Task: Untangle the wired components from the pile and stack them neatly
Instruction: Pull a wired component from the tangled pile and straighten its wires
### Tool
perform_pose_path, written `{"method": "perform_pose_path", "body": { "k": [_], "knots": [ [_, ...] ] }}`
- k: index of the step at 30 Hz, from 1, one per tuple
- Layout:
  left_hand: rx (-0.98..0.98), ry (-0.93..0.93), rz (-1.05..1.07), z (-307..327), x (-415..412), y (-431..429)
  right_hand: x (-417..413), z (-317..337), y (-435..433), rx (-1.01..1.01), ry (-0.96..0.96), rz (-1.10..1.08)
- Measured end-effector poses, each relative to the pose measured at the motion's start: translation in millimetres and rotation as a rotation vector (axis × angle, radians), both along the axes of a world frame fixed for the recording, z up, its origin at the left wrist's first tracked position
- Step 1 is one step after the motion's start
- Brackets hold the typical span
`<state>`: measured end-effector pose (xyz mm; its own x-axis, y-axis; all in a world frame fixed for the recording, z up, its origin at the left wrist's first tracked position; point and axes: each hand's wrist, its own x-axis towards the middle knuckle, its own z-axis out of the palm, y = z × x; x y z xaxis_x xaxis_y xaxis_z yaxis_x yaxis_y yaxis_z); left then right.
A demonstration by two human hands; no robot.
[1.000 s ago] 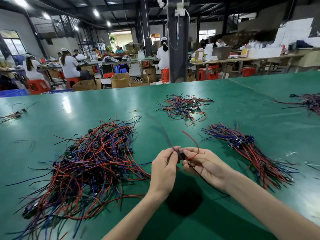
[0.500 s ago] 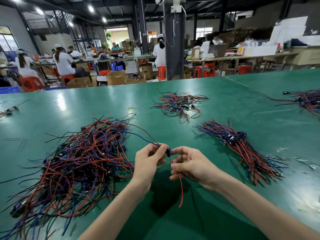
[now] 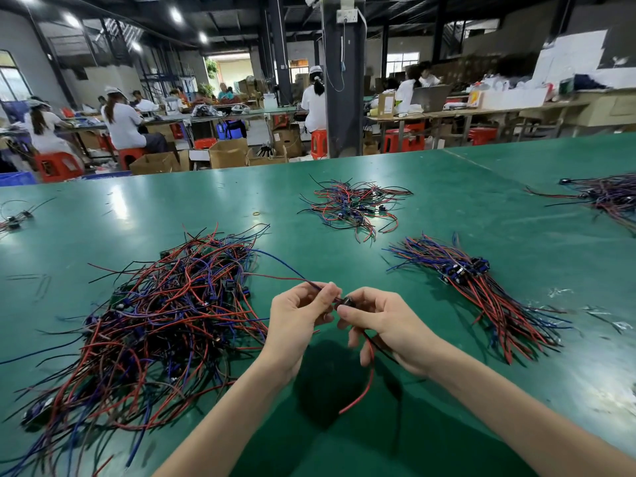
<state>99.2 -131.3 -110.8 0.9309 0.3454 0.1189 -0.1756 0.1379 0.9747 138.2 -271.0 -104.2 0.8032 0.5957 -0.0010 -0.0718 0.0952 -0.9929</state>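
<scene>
Head view: left hand and right hand meet above the near-centre of the green table, fingertips almost touching. Left thumb and forefinger pinch the wires of one wired component; right thumb and forefinger close on its small dark body, the other right fingers curled loosely. A blue wire and a red one run from the left-hand pinch back up-left to the tangled pile — still joined there, where exactly cannot be made out. A red wire and a black one hang from under the right hand, free ends above the table. The pile, red, blue and black, lies left of the hands; its near edge is cut off by the frame. Right of the hands, well apart, a neat stack lies with wires aligned and dark bodies bunched at the far end. Beyond, a smaller loose tangle; another bundle is cut off at the right edge, a few pieces at the left. Table surface glossy, reflecting ceiling lights; clear scraps near the right edge. Room behind: dark pillar, seated workers in white at benches, red stools, cardboard boxes — details blurred with distance.
</scene>
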Motion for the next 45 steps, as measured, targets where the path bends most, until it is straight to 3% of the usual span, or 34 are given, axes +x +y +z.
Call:
{"method": "perform_pose_path", "body": {
  "k": [15, 29, 41, 45],
  "knots": [
    [0.127, -0.035, 0.015, -2, 1, 4, -7, 2, 2, -0.068, 0.044, 0.008],
    [0.584, -0.157, 0.125, -6, -2, -1, -17, -3, 5, -0.215, -0.008, -0.037],
    [0.428, -0.009, 0.029, -4, 1, 5, -18, 0, 5, -0.194, 0.001, -0.018],
    [0.279, 0.029, -0.022, -3, 2, 5, -19, 0, 3, -0.171, -0.001, -0.001]
  ]
}}
